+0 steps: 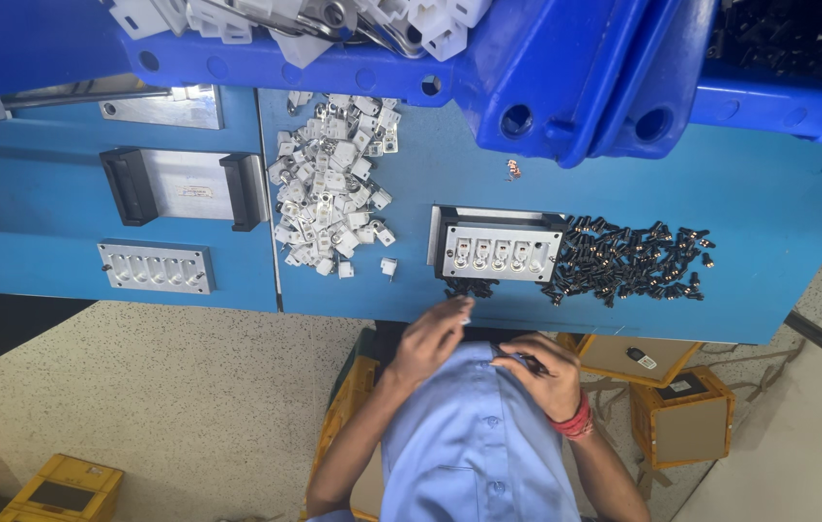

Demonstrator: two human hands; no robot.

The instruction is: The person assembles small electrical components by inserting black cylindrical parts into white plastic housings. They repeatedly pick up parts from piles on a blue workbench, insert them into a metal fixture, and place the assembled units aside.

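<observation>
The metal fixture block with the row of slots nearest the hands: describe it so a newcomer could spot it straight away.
Start at the blue worktable and find the heap of small black parts. Directly beside that heap, just beyond the person's left hand, sits the silver metal fixture block. Unlike the similar block with bare slots far along the table, its row of slots holds parts.

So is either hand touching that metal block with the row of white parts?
Apart. The head view shows blue table between the left hand, the right hand and the metal block.
</observation>
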